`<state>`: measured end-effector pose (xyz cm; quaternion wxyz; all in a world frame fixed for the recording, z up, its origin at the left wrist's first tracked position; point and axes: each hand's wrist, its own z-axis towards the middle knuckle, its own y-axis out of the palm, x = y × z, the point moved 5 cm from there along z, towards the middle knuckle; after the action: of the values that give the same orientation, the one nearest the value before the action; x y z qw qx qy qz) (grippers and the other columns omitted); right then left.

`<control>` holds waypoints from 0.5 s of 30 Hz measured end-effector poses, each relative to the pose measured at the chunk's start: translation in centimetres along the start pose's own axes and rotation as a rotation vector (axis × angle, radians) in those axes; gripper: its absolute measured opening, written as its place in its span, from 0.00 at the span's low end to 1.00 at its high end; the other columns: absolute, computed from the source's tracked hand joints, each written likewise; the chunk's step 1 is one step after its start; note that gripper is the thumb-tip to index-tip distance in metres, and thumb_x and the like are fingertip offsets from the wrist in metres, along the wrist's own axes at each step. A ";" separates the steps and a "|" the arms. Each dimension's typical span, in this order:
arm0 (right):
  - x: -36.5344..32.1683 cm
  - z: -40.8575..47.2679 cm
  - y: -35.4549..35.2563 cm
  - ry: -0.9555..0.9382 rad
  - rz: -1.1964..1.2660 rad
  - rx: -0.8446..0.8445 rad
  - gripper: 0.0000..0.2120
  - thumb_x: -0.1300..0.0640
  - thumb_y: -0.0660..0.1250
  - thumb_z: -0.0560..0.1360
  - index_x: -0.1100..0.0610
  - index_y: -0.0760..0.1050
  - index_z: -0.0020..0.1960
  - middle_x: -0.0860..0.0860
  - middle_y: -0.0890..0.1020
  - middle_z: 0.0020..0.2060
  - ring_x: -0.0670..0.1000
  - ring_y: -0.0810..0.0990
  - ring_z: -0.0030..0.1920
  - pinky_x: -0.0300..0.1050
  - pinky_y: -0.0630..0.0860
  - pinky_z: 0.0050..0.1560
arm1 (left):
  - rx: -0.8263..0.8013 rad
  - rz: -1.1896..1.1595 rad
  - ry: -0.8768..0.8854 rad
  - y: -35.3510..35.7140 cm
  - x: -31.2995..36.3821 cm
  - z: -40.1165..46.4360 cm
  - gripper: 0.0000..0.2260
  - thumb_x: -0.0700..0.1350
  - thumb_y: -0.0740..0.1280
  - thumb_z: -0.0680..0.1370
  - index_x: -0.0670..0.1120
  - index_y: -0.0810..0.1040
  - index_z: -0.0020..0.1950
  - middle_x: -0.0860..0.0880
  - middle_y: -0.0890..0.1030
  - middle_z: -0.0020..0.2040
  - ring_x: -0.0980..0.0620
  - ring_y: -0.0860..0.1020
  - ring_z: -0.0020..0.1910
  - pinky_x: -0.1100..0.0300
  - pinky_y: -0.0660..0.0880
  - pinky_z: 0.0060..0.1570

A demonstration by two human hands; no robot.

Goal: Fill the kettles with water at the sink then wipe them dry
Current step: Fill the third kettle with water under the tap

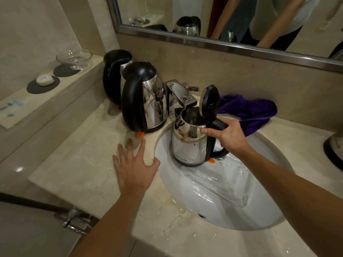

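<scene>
2 bare forearms come in from the bottom edge, with no sleeves, watch or bracelet showing on them. The left hand [136,168] and the right hand [230,136] wear no gloves and no rings; the fingers [121,154] have short, plain nails. In the mirror [204,41] above, the reflection shows the person wearing a pale, light-coloured short-sleeved top over dark trousers, with both arms uncovered below the sleeve. No writing or pattern can be made out on the clothing.
</scene>
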<state>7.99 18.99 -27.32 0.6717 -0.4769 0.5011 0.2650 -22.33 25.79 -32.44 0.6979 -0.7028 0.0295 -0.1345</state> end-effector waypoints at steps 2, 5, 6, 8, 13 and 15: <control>-0.1 -0.1 0.0 -0.006 0.005 -0.004 0.27 0.40 0.78 0.65 0.49 0.82 0.61 0.48 0.86 0.51 0.51 0.84 0.55 0.55 0.81 0.61 | 0.000 0.003 0.002 0.0 0.0 0.0 0.36 0.70 0.52 0.78 0.61 0.46 0.83 0.47 0.49 0.84 0.41 0.43 0.82 0.40 0.45 0.79; -0.2 -0.1 0.0 -0.006 0.010 -0.002 0.27 0.41 0.78 0.65 0.49 0.82 0.62 0.48 0.86 0.51 0.50 0.83 0.56 0.54 0.80 0.61 | 0.000 0.000 0.007 0.1 -0.1 0.0 0.36 0.70 0.51 0.78 0.61 0.46 0.83 0.47 0.49 0.84 0.41 0.43 0.82 0.40 0.45 0.79; -0.2 -0.1 0.0 -0.007 0.010 -0.002 0.27 0.41 0.78 0.65 0.49 0.82 0.62 0.49 0.86 0.51 0.50 0.83 0.56 0.53 0.80 0.61 | 0.003 0.002 0.009 0.1 -0.1 0.0 0.36 0.70 0.51 0.78 0.61 0.46 0.83 0.47 0.49 0.84 0.41 0.43 0.82 0.40 0.45 0.79; -0.2 -0.1 0.0 -0.011 0.008 -0.004 0.26 0.41 0.78 0.66 0.49 0.82 0.61 0.49 0.86 0.51 0.50 0.84 0.56 0.53 0.81 0.61 | 0.010 0.007 0.010 0.1 -0.1 0.0 0.36 0.71 0.51 0.78 0.61 0.46 0.83 0.47 0.49 0.84 0.41 0.44 0.82 0.40 0.46 0.79; -0.1 0.0 0.0 -0.011 0.004 0.000 0.25 0.41 0.79 0.66 0.49 0.83 0.60 0.48 0.86 0.50 0.50 0.83 0.56 0.53 0.80 0.61 | 0.002 0.005 0.006 0.2 -0.1 0.1 0.36 0.71 0.51 0.78 0.61 0.46 0.83 0.47 0.49 0.84 0.41 0.43 0.82 0.40 0.46 0.79; -0.1 0.0 0.0 -0.014 0.006 -0.004 0.25 0.40 0.79 0.66 0.49 0.83 0.60 0.48 0.86 0.51 0.50 0.83 0.57 0.54 0.80 0.62 | 0.006 0.000 0.008 0.2 -0.1 0.1 0.36 0.71 0.51 0.78 0.61 0.46 0.83 0.47 0.49 0.84 0.41 0.43 0.82 0.40 0.46 0.79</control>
<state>7.97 18.99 -27.23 0.6735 -0.4747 0.4974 0.2715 -22.38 25.91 -32.66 0.6997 -0.7004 0.0319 -0.1372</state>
